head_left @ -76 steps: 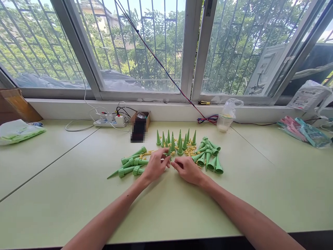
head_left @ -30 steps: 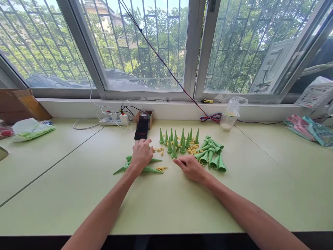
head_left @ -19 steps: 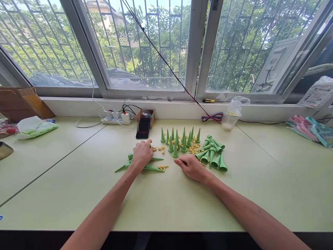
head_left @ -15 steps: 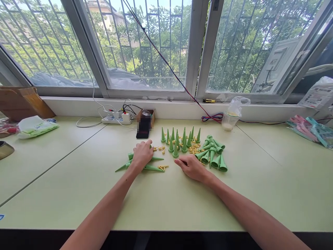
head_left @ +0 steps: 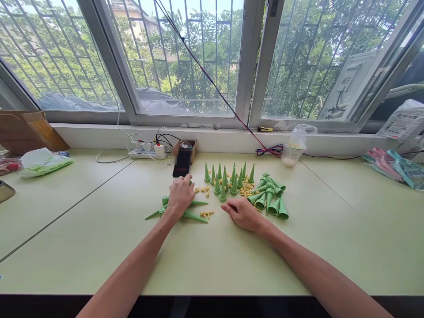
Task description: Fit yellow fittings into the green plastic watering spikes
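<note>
My left hand (head_left: 181,194) is curled over a small pile of green plastic spikes (head_left: 195,216) lying on the table. A bit of green shows at its fingertips, so its fingers seem closed on one spike, mostly hidden by the hand. My right hand (head_left: 243,214) rests on the table with its fingers curled in; whatever they hold, if anything, is hidden. Just beyond it stand several green cones (head_left: 222,194), points up. Beside it on the right lies a heap of hollow green spikes (head_left: 274,205). Small yellow plastic pegs (head_left: 207,214) lie scattered among the green pieces.
A black phone (head_left: 181,164) leans on a small cardboard box (head_left: 194,152) behind my left hand. A power strip (head_left: 147,152) with cables lies further left. A plastic cup in a bag (head_left: 291,154) stands at the back right. Windows rise behind the table (head_left: 212,260).
The view has shifted very slightly. Both hands stay in nearly the same places, and the green spikes and yellow pegs lie as before.
</note>
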